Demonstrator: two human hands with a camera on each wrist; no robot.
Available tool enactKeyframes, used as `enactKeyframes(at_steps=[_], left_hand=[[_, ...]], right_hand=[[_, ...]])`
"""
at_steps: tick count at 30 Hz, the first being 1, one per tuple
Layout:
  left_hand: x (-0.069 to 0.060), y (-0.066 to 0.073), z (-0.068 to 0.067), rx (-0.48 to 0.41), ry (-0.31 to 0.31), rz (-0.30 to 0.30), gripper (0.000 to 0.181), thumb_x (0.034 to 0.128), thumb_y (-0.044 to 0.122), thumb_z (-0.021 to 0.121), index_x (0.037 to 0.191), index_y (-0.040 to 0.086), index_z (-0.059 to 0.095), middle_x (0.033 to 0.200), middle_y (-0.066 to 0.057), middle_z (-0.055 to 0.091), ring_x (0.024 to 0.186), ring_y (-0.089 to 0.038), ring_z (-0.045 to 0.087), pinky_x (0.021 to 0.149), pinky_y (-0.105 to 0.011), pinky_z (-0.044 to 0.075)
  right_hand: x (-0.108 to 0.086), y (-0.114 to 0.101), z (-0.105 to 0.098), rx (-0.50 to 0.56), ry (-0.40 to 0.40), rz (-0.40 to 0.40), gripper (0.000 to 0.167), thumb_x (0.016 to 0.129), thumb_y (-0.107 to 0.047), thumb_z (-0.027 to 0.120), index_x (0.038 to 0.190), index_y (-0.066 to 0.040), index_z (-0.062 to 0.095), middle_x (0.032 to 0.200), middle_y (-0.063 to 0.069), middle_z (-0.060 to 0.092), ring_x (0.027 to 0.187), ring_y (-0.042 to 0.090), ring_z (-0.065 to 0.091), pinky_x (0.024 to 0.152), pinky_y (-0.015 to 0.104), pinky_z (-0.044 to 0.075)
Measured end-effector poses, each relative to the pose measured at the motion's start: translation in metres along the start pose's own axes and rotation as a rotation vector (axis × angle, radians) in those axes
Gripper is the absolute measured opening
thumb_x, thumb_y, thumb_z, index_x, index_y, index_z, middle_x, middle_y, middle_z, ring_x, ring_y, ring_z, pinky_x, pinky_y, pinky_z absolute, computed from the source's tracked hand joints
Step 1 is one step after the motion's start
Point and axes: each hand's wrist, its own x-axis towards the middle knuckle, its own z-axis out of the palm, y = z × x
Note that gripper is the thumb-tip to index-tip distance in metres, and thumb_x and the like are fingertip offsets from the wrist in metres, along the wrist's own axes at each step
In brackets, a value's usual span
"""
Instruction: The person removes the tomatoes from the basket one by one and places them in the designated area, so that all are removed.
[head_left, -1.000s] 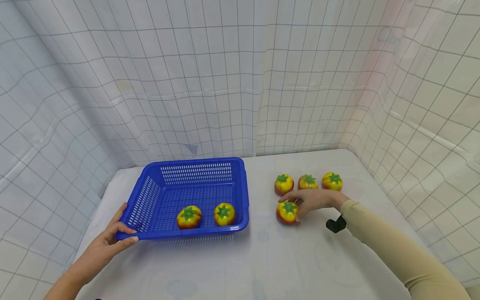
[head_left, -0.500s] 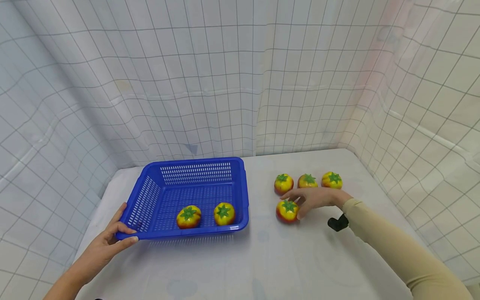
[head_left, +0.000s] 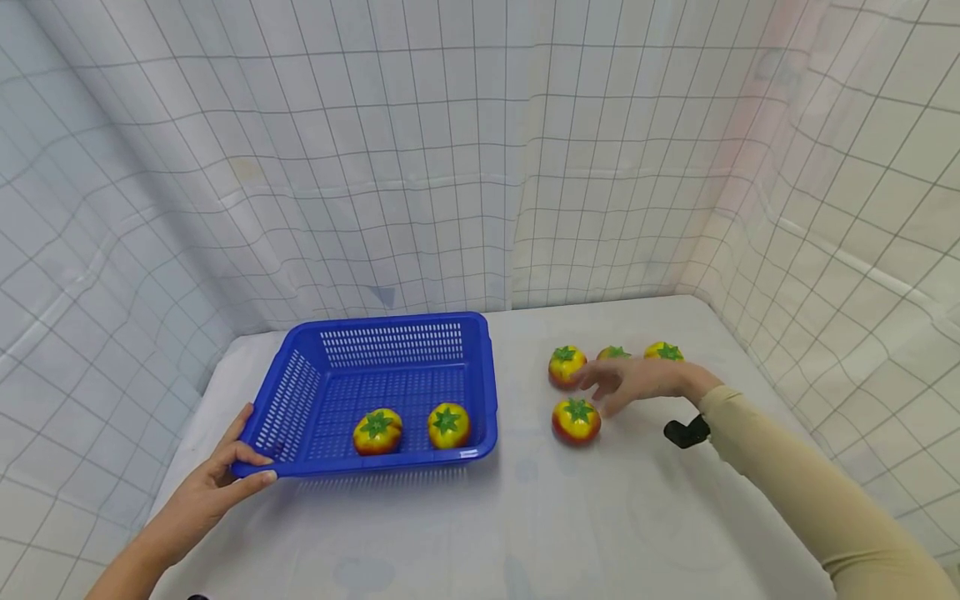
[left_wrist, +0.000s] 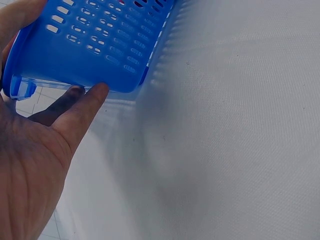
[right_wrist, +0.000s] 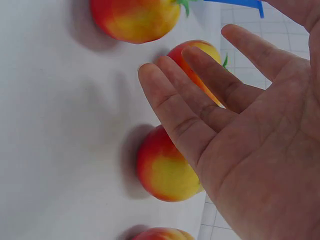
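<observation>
My left hand (head_left: 197,502) grips the near-left corner of the blue basket (head_left: 375,469); in the left wrist view its fingers lie against the basket wall (left_wrist: 75,55). Two red-yellow fruits with green star-shaped tops, one on the left (head_left: 378,433) and one on the right (head_left: 449,427), sit inside. My right hand (head_left: 648,379) holds nothing, hovering behind and right of the front fruit (head_left: 576,422) with relaxed fingers. It partly covers the middle back fruit (head_left: 615,353). In the right wrist view, the hand (right_wrist: 250,130) is apart from the front fruit (right_wrist: 137,17).
The back row also has a left fruit (head_left: 566,367) and a right fruit (head_left: 664,352). A black object (head_left: 686,432) shows beside the right sleeve (head_left: 810,492). Grid-patterned curtain (head_left: 495,167) surrounds the white table (head_left: 465,542) behind and at both sides.
My right hand has let go of the front fruit and moved up and slightly right, toward the back row. The front fruit stays in place. My left hand has kept its grip on the basket.
</observation>
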Motion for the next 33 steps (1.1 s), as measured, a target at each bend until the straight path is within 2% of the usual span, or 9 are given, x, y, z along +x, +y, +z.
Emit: enactKeyframes(at_steps=[8,16,22,27,30,33], left_hand=[[0.000,0.001,0.000,0.012,0.003,-0.003,0.018,0.1048,0.013,0.060,0.113,-0.001,0.051,0.168,0.018,-0.013,0.150,-0.050,-0.012,0.091,-0.002,0.031],[0.000,0.002,0.000,0.004,0.000,-0.001,0.018,0.1049,0.013,0.059,0.113,-0.001,0.051,0.168,0.018,-0.014,0.149,-0.052,-0.013,0.091,-0.003,0.033],[-0.001,0.003,0.001,0.001,-0.002,-0.006,0.018,0.1050,0.013,0.059,0.113,-0.001,0.051,0.168,0.017,-0.015,0.149,-0.053,-0.013,0.091,-0.003,0.033],[-0.001,0.004,0.001,0.003,-0.002,-0.017,0.018,0.1049,0.014,0.060,0.113,-0.001,0.051,0.169,0.016,-0.015,0.148,-0.054,-0.011,0.090,-0.003,0.032],[-0.002,0.005,0.001,0.004,-0.002,-0.022,0.019,0.1049,0.014,0.060,0.113,0.000,0.051,0.169,0.016,-0.015,0.148,-0.056,-0.010,0.090,-0.003,0.032],[-0.002,0.005,0.001,0.005,-0.001,-0.020,0.019,0.1048,0.014,0.060,0.113,0.000,0.051,0.169,0.017,-0.015,0.148,-0.056,-0.010,0.090,-0.003,0.032]], right_hand=[[-0.002,-0.004,-0.009,-0.016,0.035,-0.029,0.065,0.091,-0.023,0.076,0.150,-0.018,0.049,0.149,0.010,0.050,0.133,0.026,0.051,0.108,0.046,0.041],[-0.001,-0.025,-0.012,-0.021,0.077,-0.100,0.062,0.092,-0.024,0.072,0.150,-0.022,0.049,0.147,0.006,0.054,0.134,0.032,0.052,0.101,0.046,0.046],[0.008,-0.044,-0.012,-0.023,0.088,-0.129,0.056,0.092,-0.032,0.076,0.144,-0.035,0.053,0.146,0.004,0.056,0.132,0.026,0.055,0.105,0.047,0.044],[0.016,-0.057,-0.009,-0.039,0.109,-0.105,0.055,0.091,-0.037,0.076,0.142,-0.043,0.054,0.142,-0.009,0.057,0.132,0.019,0.055,0.110,0.049,0.038],[0.023,-0.067,-0.007,-0.042,0.116,-0.100,0.054,0.091,-0.038,0.075,0.141,-0.046,0.054,0.140,-0.013,0.057,0.131,0.016,0.055,0.108,0.048,0.040],[0.032,-0.077,-0.005,-0.040,0.102,-0.147,0.054,0.093,-0.033,0.074,0.141,-0.043,0.054,0.141,-0.010,0.057,0.129,0.016,0.056,0.104,0.045,0.046]])
